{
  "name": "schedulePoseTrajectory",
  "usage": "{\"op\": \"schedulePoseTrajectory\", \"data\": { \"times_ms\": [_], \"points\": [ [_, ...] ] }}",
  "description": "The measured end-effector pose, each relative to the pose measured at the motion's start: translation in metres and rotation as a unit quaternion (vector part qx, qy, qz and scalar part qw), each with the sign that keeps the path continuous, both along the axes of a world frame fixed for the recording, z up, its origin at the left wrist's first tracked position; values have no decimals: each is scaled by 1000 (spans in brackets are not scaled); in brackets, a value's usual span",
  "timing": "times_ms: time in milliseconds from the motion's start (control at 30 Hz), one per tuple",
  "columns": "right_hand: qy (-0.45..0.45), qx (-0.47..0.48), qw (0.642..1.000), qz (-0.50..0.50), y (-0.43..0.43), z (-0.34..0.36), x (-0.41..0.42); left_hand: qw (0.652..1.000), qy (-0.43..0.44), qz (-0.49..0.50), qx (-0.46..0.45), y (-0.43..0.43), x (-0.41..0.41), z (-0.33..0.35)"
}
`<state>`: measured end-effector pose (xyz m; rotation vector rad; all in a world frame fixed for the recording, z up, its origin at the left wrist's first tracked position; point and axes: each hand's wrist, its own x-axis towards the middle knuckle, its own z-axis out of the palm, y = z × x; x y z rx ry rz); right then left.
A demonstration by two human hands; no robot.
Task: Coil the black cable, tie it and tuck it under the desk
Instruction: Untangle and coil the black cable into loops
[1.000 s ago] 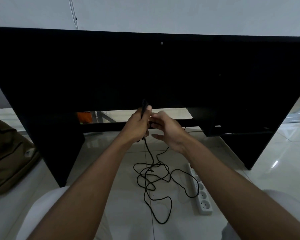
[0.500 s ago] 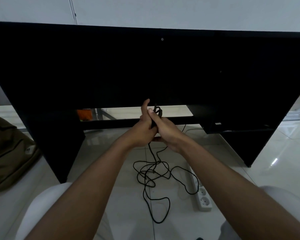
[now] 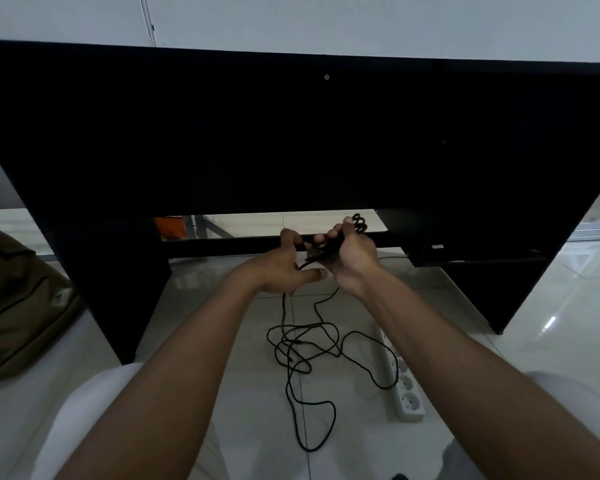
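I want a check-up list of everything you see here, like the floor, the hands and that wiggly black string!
Surface: glossy white tiled floor, with reflections.
Job's things: thin black cable, mostly a loose tangle on the floor; a small coiled bunch is up in the right hand. Black wooden desk stands ahead.
Clutter: white plastic power strip lies on the floor right of the tangle; olive-brown fabric bag at far left.
Grip: right hand closed on the coiled bunch; left hand fingers spread, the cable running through it.
Cables: one strand drops from each hand to the tangle.
Surroundings: pale wall behind the desk; an orange object, unclear, beyond it.
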<state>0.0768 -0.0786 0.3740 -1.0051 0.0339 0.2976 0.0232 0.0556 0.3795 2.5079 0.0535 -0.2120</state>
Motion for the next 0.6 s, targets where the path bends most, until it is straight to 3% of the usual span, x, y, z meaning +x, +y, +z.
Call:
{"op": "schedulePoseTrajectory", "data": {
  "times_ms": [133, 233, 333, 600],
  "points": [
    [20, 1, 1000, -15, -15, 8, 10, 995, 34, -41, 86, 18, 1, 0],
    [-68, -159, 985, -21, -21, 9, 13, 990, 19, -20, 137, 32, 0, 1],
    [-247, -431, 867, -41, -28, 10, 11, 991, -9, 17, 135, 46, 0, 1],
    [-379, -513, 769, 54, -16, -9, 8, 987, -147, -37, 54, 36, 0, 7]
  ]
}}
